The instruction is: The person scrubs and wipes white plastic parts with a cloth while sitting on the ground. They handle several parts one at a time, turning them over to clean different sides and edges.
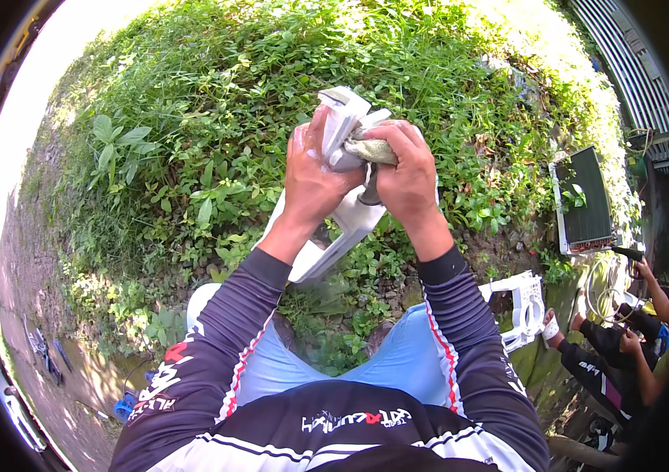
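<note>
White plastic panel (342, 228), long and flat with a folded end at the top, is being held up in front of the person, above the knees, over green weeds (216, 118). Left hand (312, 182) is wrapping around the panel's upper end from the left, fingers curled closed on it. Right hand (407, 179) is gripping a grey-brown rag (371, 149), fingers closed over it, and pressing the rag against the panel's top right side. Both hands are sitting close together, nearly touching. Panel's lower end is slanting down toward the left knee. Person is wearing a dark long-sleeved shirt and light blue trousers. At right, another person (625, 346) is crouching near a second white plastic part (525, 303) and a dark finned coil unit (586, 200) lying on the ground, well apart from the 2 hands.
</note>
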`<state>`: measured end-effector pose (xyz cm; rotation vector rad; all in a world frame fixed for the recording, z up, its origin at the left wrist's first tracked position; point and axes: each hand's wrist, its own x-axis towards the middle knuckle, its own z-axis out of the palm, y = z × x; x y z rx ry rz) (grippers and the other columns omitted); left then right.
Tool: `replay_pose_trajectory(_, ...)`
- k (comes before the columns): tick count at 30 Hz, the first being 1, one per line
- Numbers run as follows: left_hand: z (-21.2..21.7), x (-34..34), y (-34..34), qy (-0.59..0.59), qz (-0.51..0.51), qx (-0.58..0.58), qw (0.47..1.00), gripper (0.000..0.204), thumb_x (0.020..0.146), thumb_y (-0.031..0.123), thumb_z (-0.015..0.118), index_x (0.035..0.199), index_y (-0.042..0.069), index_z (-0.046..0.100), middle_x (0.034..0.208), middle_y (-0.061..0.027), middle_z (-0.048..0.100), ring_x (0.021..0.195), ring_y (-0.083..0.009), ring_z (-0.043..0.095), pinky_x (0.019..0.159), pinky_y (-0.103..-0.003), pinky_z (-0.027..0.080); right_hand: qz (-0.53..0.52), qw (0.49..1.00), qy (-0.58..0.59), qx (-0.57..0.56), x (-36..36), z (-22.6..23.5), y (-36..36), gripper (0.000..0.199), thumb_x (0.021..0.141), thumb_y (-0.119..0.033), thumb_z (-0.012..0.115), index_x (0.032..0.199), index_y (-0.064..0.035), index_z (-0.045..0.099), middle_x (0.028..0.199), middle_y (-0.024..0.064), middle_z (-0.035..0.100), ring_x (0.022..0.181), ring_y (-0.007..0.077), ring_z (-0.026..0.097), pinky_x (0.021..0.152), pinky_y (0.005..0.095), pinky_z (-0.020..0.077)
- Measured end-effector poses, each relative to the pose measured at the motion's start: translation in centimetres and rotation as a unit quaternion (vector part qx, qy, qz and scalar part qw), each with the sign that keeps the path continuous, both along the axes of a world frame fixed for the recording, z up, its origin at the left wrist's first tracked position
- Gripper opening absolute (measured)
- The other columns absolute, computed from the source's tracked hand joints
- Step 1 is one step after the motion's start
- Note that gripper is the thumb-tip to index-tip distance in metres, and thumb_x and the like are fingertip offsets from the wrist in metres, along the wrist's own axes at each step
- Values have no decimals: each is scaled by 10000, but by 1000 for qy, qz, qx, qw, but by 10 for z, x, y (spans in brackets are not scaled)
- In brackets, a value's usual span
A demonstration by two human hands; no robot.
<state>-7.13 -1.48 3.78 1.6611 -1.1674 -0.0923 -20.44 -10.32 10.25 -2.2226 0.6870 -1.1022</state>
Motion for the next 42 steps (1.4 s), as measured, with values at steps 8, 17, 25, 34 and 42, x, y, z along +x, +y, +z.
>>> replay_pose_trajectory(8, -2, 9, -11, -75, 46, -47, 995, 1028, 735, 163, 921, 1611, 39, 396, 1255, -223, 677, 1127, -419, 636, 997, -525, 491, 4, 999, -44, 3, 12, -9, -7, 332, 766, 127, 647, 1050, -31, 718, 1016, 159, 675, 963, 394, 656, 851, 477, 536)
replay_pose_trajectory(17, 1, 6, -11, -43, 40, -56, 997, 1100, 656, 292, 982, 1579, 26, 447, 1326, -218, 662, 1186, -426, 626, 1039, -522, 484, 22, 1000, -19, -8, 4, -3, -14, 304, 789, 26, 775, 1075, -10, 679, 1017, 153, 654, 978, 369, 655, 858, 441, 546)
replay_pose_trajectory(25, 4, -3, -14, -67, 31, -17, 997, 1163, 642, 342, 985, 1591, -10, 413, 1295, -231, 650, 1150, -416, 628, 1015, -520, 496, 40, 996, -55, -61, 8, -9, -22, 290, 801, 43, 785, 1064, -19, 681, 1035, 154, 656, 963, 350, 658, 860, 444, 553)
replay_pose_trajectory(34, 1, -5, -13, -25, -21, -36, 999, 1089, 708, 293, 985, 1586, -35, 430, 1410, -251, 632, 1264, -434, 630, 1140, -515, 484, 48, 978, -99, -176, 16, -4, -15, 391, 846, -20, 794, 1207, -12, 645, 1121, 181, 664, 1069, 380, 648, 987, 460, 528)
replay_pose_trajectory(42, 1, -4, -7, 16, -155, 4, 988, 1085, 592, 215, 987, 1557, 63, 515, 1492, -203, 592, 1374, -403, 588, 1200, -473, 459, 179, 952, -48, 242, -7, 29, -45, 306, 982, -26, 702, 1288, -21, 699, 1225, 116, 742, 1124, 181, 707, 986, 321, 554)
